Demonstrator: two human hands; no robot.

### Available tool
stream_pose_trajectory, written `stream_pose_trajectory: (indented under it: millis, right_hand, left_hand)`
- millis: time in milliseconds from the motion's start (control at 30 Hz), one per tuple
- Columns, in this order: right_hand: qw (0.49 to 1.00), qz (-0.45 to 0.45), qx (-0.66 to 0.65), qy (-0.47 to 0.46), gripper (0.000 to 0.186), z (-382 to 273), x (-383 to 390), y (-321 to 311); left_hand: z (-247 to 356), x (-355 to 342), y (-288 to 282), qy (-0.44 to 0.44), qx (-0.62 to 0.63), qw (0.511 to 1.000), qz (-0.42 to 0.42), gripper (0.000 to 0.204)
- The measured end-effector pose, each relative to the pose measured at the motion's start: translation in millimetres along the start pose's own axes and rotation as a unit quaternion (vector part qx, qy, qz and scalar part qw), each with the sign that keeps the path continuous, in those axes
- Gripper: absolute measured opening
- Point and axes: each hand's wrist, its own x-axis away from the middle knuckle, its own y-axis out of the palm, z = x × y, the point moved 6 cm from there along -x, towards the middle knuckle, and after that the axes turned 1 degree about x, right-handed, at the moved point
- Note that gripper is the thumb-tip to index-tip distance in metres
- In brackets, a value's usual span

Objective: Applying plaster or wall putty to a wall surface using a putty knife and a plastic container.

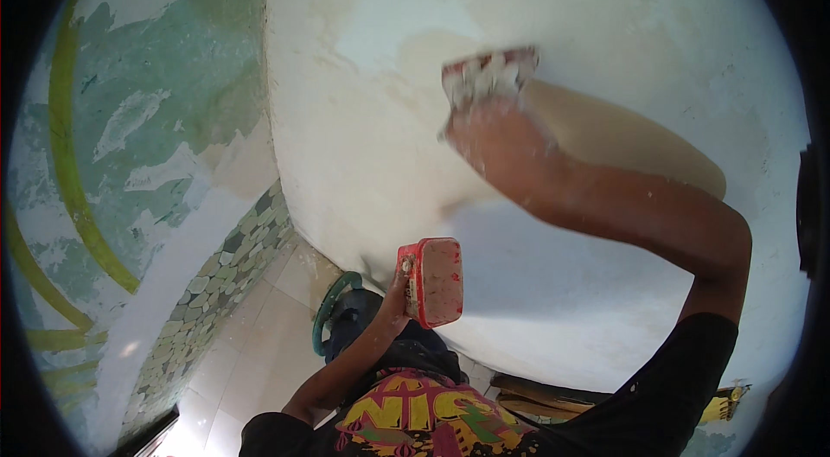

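My right hand is raised against the pale white wall, closed on a putty scraper whose blade is smeared with white and reddish material; it is blurred by motion and casts a shadow. Lower down, my left hand grips a red plastic container by its side; its visible face is coated in pale, dried-looking putty.
At left is a patchy green wall with yellow curved stripes and a pebble-pattern tile band. Below are floor tiles and a curved green plastic item by my legs. Brown planks lie at the lower right.
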Motion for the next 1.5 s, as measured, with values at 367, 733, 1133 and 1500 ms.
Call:
stream_pose_trajectory:
  millis: [367,733,1133,1500]
  right_hand:
    - [0.996,0.061,0.061,0.033,0.031,37,-20,-20]
    - [0.992,-0.011,0.122,0.038,0.021,23,59,-46]
    - [0.997,-0.073,-0.023,-0.033,0.016,-12,24,10]
    - [0.995,0.047,-0.037,0.086,0.012,12,-8,10]
  left_hand:
    - [2,6,15,-0.01,0.057,0.998,0.008,0.055]
    - [-2,-3,8,-0.011,0.042,0.999,0.018,0.057]
    - [-1,-2,25,-0.024,0.023,0.999,-0.035,0.059]
    - [-19,-22,5,-0.016,-0.079,0.996,0.029,0.095]
